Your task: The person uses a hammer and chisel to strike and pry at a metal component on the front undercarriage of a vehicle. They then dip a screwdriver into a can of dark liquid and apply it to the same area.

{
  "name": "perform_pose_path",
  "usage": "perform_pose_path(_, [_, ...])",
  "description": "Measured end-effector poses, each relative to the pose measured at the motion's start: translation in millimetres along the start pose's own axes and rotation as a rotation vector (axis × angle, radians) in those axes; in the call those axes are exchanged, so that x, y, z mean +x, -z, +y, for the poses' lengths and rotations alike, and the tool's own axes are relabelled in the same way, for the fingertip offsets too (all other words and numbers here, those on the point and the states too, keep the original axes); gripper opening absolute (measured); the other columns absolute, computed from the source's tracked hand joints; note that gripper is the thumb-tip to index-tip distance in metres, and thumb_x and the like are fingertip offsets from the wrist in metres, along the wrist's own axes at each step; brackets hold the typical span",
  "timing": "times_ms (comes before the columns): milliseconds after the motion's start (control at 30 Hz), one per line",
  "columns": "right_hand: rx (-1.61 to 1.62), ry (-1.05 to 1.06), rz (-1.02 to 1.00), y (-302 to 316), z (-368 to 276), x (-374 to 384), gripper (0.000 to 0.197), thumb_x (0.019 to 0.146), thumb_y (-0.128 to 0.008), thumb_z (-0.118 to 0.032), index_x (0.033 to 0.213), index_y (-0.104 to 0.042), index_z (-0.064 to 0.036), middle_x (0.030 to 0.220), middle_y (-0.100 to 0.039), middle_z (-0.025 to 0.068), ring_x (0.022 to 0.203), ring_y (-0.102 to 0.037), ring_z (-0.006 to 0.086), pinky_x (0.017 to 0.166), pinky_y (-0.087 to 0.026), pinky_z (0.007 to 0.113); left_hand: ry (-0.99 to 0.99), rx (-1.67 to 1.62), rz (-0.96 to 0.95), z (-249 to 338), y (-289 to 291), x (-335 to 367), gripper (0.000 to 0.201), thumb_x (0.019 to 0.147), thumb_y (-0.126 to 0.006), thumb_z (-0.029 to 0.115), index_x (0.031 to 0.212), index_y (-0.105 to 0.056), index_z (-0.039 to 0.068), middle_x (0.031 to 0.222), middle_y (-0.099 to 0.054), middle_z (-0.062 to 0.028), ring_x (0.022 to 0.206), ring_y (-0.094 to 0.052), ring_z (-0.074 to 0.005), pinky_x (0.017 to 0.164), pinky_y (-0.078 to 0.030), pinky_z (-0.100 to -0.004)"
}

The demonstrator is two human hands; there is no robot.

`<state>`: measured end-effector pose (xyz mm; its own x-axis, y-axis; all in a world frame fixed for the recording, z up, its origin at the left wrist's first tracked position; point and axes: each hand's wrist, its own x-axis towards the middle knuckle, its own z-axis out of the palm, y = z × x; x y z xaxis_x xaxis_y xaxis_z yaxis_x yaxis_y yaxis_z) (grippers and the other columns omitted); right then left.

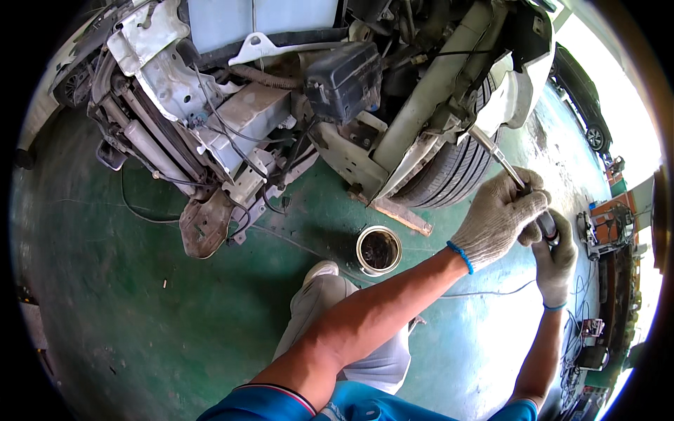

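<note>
Both of my hands wear knitted work gloves and are on one socket wrench [497,156] with a long silver shaft. My left hand [497,219] wraps round the shaft's lower part. Close behind it, my right hand [556,261] is closed on the dark, shiny handle end. The shaft slants up and left, its tip against the fender edge [456,121] above the tire [453,172]. Whatever fastener is at the tip is too small to make out. The car's front is stripped, with its pale metal frame [351,156] exposed.
A round open can [379,250] with dark contents stands on the green floor [210,316], beside a wooden strip [400,215]. A black box [342,81] hangs at the car's front. Bent metal parts [205,223] jut out leftward. Equipment [609,228] and cables line the right side.
</note>
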<state>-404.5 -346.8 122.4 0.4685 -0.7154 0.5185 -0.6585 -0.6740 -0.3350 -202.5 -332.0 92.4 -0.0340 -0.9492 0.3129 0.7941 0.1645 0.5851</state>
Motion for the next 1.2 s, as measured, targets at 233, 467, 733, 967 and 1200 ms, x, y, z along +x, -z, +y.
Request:
perform_pose_path(233, [1.023, -0.436, -0.211, -5.0, 0.6, -8.9, 0.072, 0.099, -0.064, -0.053, 0.130, -0.054, 0.0119, 0.069, -0.067, 0.0072, 0.072, -0.067, 0.0128, 0.070, -0.055, 0.027, -0.008, -0.073, -0.034, -2.2, 3.2, 5.1, 0.021, 0.099, -0.070, 0.015, 0.113, -0.061, 0.002, 0.079, -0.071, -0.0059, 0.060, -0.065, -0.0080, 0.053, -0.053, -0.0206])
perform_pose_path(467, [-0.165, 0.134, 0.077, 1.7, 2.4, 4.0, 0.048, 0.099, -0.070, -0.033, 0.128, -0.059, 0.0047, 0.107, -0.072, 0.0124, 0.101, -0.070, 0.0231, 0.084, -0.056, 0.035, -0.029, -0.091, 0.021, -3.8, -4.1, -2.5, 0.019, 0.100, -0.068, 0.016, 0.111, -0.060, 0.003, 0.082, -0.073, -0.0100, 0.062, -0.067, -0.0082, 0.051, -0.053, -0.0199])
perform_pose_path(733, [0.942, -0.367, -0.202, 5.7, 0.7, 0.0, 0.063, 0.096, -0.072, -0.040, 0.130, -0.055, 0.0096, 0.095, -0.073, 0.0144, 0.079, -0.074, 0.0208, 0.069, -0.058, 0.030, 0.033, -0.065, -0.065, 4.9, 5.9, 5.5, 0.030, 0.099, -0.069, 0.011, 0.124, -0.058, -0.001, 0.100, -0.074, -0.0135, 0.068, -0.070, -0.0117, 0.058, -0.059, -0.0228])
perform_pose_path(967, [0.390, -0.154, -0.058, 1.8, 4.7, -5.8, 0.050, 0.099, -0.068, -0.036, 0.127, -0.059, 0.0044, 0.091, -0.071, 0.0163, 0.076, -0.071, 0.0231, 0.070, -0.057, 0.033, 0.010, -0.036, -0.110, -1.3, 8.9, 6.9, 0.031, 0.099, -0.069, 0.011, 0.126, -0.059, 0.000, 0.103, -0.075, -0.0133, 0.067, -0.071, -0.0120, 0.055, -0.059, -0.0229])
perform_pose_path(1200, [0.458, -0.232, -0.108, 7.1, -14.1, -3.7, 0.067, 0.094, -0.071, -0.053, 0.122, -0.059, 0.0066, 0.092, -0.073, 0.0170, 0.082, -0.072, 0.0246, 0.074, -0.057, 0.034, -0.001, -0.035, -0.078, 0.7, 10.3, 3.8, 0.026, 0.099, -0.070, 0.012, 0.120, -0.063, 0.000, 0.102, -0.075, -0.0131, 0.068, -0.072, -0.0139, 0.055, -0.060, -0.0238])
